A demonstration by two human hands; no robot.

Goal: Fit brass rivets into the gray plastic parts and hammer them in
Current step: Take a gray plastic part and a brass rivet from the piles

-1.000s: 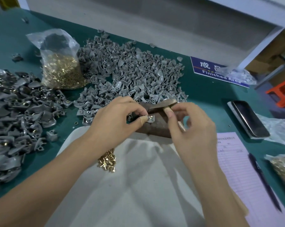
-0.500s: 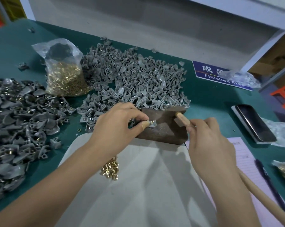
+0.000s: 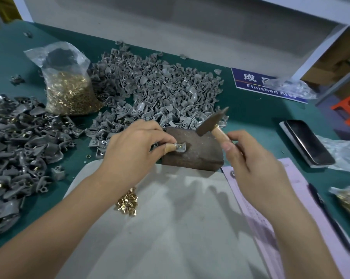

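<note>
A gray part [image 3: 180, 148] with a brass rivet [image 3: 180, 146] seated in it lies on the rusty block [image 3: 198, 153], towards the block's left side. The left hand [image 3: 133, 150] pins the part there, thumb and forefinger pinched on its left edge, the thumb tip [image 3: 168, 149] touching the part and just beside the rivet. The right hand [image 3: 252, 168] has its fingers curled round the wooden handle of the hammer [image 3: 212, 122], gripping close under the head. The head hangs above the block, up and to the right of the rivet, tilted and clear of it.

The main risk is the thumb. It sits so near the rivet that a blow landing a little left would catch the thumb tip rather than the brass. A glancing blow is the next worry: if the tilted face meets the rivet off square, the rivet may bend or cock in its hole, or the part may skid across the block and out of the pinch. Too hard a strike could crack the plastic around the hole. The short grip helps aim but gives little swing, so a weak tap may leave the rivet proud.

Behind the block spreads the heap of bare parts [image 3: 156, 87], with a bag of rivets [image 3: 69, 89] at its left. The riveted parts [image 3: 19, 141] lie far left. Loose rivets [image 3: 127, 202] sit on the gray cloth [image 3: 170, 228] under the left wrist, where a sliding forearm could scatter them.
</note>
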